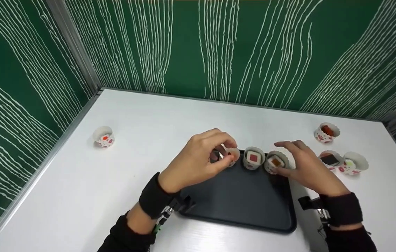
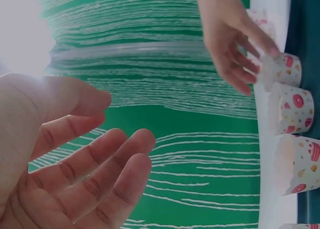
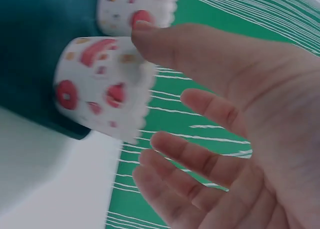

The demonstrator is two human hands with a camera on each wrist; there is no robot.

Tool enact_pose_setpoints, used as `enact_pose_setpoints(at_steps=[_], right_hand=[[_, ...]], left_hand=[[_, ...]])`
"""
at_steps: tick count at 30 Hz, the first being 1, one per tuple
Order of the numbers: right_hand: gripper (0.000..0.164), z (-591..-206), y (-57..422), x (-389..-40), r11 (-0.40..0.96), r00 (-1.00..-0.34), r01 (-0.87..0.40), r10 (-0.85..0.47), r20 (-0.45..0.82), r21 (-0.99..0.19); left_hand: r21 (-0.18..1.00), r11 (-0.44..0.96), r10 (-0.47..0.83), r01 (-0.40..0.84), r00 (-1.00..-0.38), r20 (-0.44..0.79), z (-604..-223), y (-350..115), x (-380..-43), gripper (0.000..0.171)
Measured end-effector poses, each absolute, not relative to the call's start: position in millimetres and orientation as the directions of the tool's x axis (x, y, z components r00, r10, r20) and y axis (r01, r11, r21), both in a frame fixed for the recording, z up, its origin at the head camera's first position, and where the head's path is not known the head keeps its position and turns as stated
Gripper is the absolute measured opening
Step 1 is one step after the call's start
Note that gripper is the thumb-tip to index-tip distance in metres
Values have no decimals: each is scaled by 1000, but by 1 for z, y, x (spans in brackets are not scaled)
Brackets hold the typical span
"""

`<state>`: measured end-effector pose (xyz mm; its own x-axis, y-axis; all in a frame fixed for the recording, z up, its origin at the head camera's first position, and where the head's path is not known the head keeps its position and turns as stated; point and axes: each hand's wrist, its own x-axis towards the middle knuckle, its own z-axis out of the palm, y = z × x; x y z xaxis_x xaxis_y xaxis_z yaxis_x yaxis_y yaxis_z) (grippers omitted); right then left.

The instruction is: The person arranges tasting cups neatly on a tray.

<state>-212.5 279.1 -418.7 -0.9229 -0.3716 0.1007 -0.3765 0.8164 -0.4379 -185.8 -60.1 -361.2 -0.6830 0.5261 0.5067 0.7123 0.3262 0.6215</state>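
A black tray [image 1: 240,199] lies on the white table with several patterned paper cups along its far edge. One cup [image 1: 248,164] contains a white piece with a red square; another cup [image 1: 269,168], at the tray's right corner, has a brown-topped piece inside. My left hand [image 1: 192,161] hovers by a cup with orange contents [image 1: 233,154], partly hidden behind it. The left wrist view shows those fingers bent loosely around nothing. My right hand [image 1: 308,168] is beside the corner cup. In the right wrist view its thumb overlaps the cup [image 3: 100,84] near the rim, fingers spread apart from it.
At the far left of the table stands a paper cup [image 1: 107,141]. Right of the tray are a cup with red contents [image 1: 321,137], one with a black piece [image 1: 331,153] and one with a pale green piece [image 1: 360,164]. Green walls [image 1: 191,42] border the table.
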Motion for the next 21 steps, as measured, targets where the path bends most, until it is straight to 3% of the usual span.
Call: enact_pose_setpoints(at_steps=[8,15,21], right_hand=[[61,-390,282,-190,812,-909,-411,-330,254,-415],[54,-362,281,-165,759,-848,-500,-331,414,-417],[58,-343,274,-146,723,-789,-566,-335,515,-397]], left_hand=[[586,375,541,718,-683,491,-366,-58,-187,12],[542,419,565,728,-677,473,-372,-53,-189,15],[569,477,542,670,-734,410,-380,-58,-195,23]])
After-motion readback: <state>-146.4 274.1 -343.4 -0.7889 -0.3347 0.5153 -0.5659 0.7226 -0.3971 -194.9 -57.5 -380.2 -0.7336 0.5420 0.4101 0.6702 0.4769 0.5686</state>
